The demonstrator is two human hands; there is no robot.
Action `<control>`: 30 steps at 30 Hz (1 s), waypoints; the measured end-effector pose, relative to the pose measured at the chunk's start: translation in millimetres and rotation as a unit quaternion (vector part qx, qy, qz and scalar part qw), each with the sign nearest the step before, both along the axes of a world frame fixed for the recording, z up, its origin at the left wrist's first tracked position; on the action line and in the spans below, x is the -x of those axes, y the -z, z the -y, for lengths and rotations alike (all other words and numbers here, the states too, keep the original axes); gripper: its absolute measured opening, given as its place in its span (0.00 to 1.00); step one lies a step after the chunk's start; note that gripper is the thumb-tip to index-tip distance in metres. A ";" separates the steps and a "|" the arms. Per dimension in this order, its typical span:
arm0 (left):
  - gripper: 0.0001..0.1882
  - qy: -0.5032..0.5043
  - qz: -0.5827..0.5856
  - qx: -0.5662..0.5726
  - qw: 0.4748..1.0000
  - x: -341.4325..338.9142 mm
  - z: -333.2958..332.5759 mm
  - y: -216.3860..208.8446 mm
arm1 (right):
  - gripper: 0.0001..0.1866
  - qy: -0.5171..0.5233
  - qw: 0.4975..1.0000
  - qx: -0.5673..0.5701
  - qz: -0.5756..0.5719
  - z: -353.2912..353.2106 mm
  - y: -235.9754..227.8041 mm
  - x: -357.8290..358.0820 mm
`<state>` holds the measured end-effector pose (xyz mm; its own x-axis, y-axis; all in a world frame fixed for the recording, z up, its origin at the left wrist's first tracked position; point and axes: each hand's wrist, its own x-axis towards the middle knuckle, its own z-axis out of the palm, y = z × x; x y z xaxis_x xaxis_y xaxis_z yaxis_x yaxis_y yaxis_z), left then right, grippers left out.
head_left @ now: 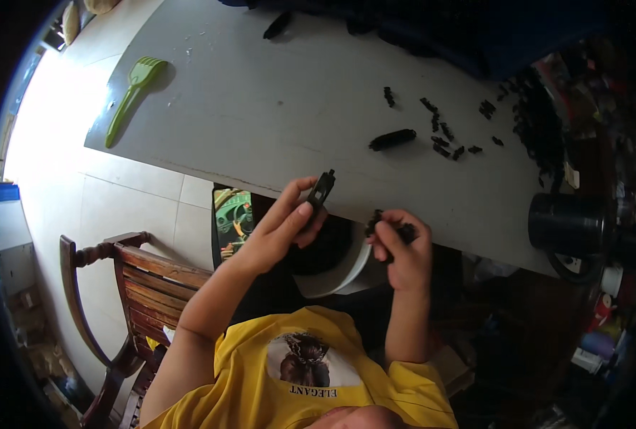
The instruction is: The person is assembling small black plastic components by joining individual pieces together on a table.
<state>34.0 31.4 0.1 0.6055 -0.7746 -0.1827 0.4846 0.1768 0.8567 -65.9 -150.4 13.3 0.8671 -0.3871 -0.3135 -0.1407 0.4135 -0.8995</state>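
Below the grey table (275, 107), left hand (278, 232) pinches a black clip (321, 189).

Strong daylight glare from left, floor (53, 179) blown out; right side dim; fisheye bending, dark vignette at rim.

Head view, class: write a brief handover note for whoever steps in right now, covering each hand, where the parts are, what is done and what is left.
Left hand: pinches a small flat black clip, raised above the table edge.
Right hand: closed on a cluster of small black pieces.
On the grey table: a black cylindrical part, scattered loose black pieces, a bigger black heap at the right.
Done: cannot tell how many are assembled.
Left: the loose pieces and heap look unhandled.
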 end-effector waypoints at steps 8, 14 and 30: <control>0.22 -0.004 0.002 0.045 0.999 23.7 17.5 6.8 | 0.08 -0.024 0.999 -0.024 -0.008 -21.1 -7.6 4.0; 0.25 0.014 0.017 -0.008 1.000 27.6 14.5 0.9 | 0.08 -0.028 0.999 -0.024 0.003 -24.3 -8.3 2.4; 0.29 -0.016 0.258 -0.054 0.964 37.9 20.8 3.8 | 0.08 0.078 0.995 0.053 0.036 -48.5 1.1 -5.4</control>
<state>-3.9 10.6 -3.6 0.6607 -0.7472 0.0712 -0.0158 0.0810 0.9966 -60.5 -101.9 12.2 0.8131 -0.5459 -0.2020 -0.0153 0.3268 -0.9450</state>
